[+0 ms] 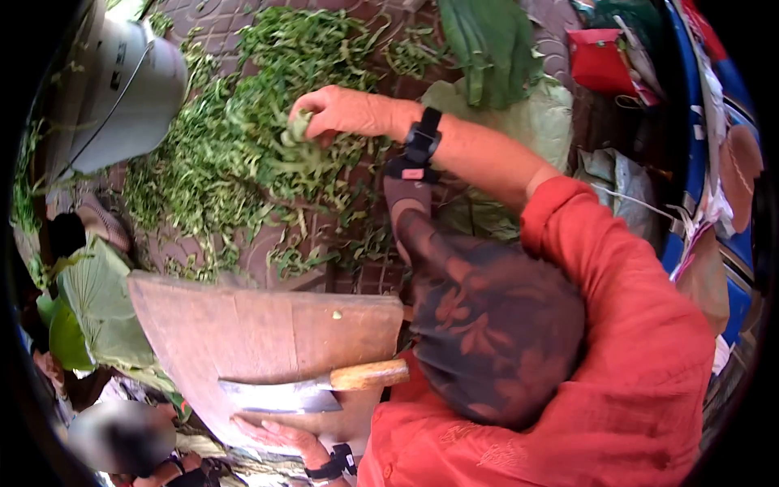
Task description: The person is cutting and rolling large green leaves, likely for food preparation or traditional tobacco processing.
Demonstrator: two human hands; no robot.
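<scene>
Green leaf strips (299, 131), clasped in the curled fingers of the right hand (337, 111) over the spread heap (243, 122), probably to keep loose pieces together. Left hand (280, 434) at the edge of the wooden board (260, 325), fingers extended, unclenched, apparently for steadiness. Held strips bent, without a clear pointing end, the bunch's long axis roughly crosswise to the right forearm (487, 154)

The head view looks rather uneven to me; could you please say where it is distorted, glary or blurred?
Head view: the frame darkens to black at its curved sides, and the board's left edge bows, probably lens distortion; the knife blade shows bright glare; a smooth blurred patch hides detail at lower left; the shredded leaves look fairly sharp.
</scene>
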